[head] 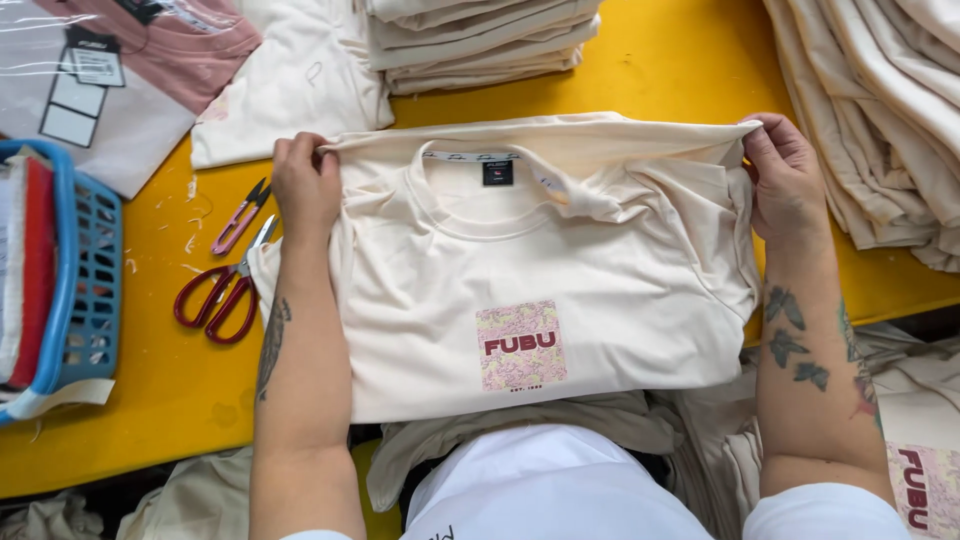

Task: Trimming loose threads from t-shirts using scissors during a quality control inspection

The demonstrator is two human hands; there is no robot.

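A cream T-shirt (600, 290) with a small pink printed patch on its chest lies front up on the yellow table (140, 400). My left hand (305, 185) pinches the shirt's left shoulder at the top edge. My right hand (785, 175) pinches the right shoulder, where the sleeve is bunched and folded inward. Both forearms run along the shirt's two sides. The shirt's lower hem hangs near the table's front edge.
Red-handled scissors (218, 295) and a small pink thread snipper (240, 215) lie left of the shirt. A blue plastic basket (90, 290) stands at the far left. Stacks of folded cream shirts sit at the back (470, 40) and right (880, 110). A bagged pink shirt (110, 80) lies back left.
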